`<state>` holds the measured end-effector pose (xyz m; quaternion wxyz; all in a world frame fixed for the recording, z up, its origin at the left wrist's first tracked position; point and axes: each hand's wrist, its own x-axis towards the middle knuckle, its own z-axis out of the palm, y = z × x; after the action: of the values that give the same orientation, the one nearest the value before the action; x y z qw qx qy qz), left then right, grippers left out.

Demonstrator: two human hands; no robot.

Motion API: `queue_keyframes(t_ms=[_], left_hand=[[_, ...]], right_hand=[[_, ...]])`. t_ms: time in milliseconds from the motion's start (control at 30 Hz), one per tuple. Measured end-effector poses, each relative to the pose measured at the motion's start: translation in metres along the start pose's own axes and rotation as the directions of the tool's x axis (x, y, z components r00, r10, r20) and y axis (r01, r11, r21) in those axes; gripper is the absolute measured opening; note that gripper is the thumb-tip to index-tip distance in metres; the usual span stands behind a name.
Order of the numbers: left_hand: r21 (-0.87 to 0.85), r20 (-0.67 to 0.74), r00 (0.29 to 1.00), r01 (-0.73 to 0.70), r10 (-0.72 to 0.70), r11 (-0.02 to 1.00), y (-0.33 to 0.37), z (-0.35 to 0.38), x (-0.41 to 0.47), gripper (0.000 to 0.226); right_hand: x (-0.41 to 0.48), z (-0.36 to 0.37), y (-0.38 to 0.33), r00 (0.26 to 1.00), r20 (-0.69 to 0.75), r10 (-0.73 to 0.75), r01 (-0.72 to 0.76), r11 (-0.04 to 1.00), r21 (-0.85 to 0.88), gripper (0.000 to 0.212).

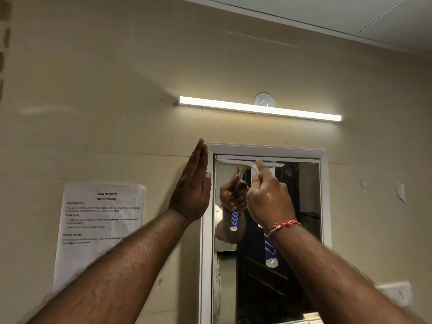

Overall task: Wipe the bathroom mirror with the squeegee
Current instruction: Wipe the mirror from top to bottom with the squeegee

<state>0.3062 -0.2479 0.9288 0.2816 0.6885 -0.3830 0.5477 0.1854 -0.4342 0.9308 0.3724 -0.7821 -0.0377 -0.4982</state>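
The squeegee has its blade pressed against the top edge of the mirror, its handle clenched in the right hand. The left hand lies flat and empty on the beige wall beside the white frame, between a taped paper sheet and the glass, under a lit tube light.

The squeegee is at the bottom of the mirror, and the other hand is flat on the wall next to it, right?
Not quite. In the head view the right hand holds the squeegee with its blade at the top of the mirror, just under the frame's upper edge, not at the bottom. The rest is right: the left hand lies open and flat on the wall beside the mirror.
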Motion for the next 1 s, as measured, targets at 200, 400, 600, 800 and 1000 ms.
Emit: queue_keyframes(t_ms=[200,400,600,800,1000], left_hand=[[-0.044,0.009,0.999,0.051,-0.050,0.998,0.004,0.001,-0.011,0.071],[-0.034,0.001,0.995,0.103,-0.103,0.994,0.010,0.007,-0.040,0.070],[-0.023,0.042,0.989,0.142,-0.141,0.990,0.018,0.011,-0.073,0.072],[-0.024,0.066,0.976,0.208,-0.206,0.978,0.026,0.021,-0.118,0.076],[-0.016,0.111,0.966,0.236,-0.233,0.972,0.028,0.031,-0.162,0.075]], right_hand=[[-0.008,0.006,0.003,1.000,0.008,0.003,-0.003,1.000,-0.014,0.049],[-0.021,0.005,0.008,0.999,0.039,0.032,-0.031,0.999,-0.040,0.051],[-0.050,0.008,0.028,0.996,0.072,0.050,-0.044,0.995,-0.089,0.056],[-0.088,0.013,0.048,0.991,0.092,0.099,-0.082,0.982,-0.173,0.056],[-0.134,0.019,0.070,0.984,0.126,0.126,-0.097,0.973,-0.210,0.056]])
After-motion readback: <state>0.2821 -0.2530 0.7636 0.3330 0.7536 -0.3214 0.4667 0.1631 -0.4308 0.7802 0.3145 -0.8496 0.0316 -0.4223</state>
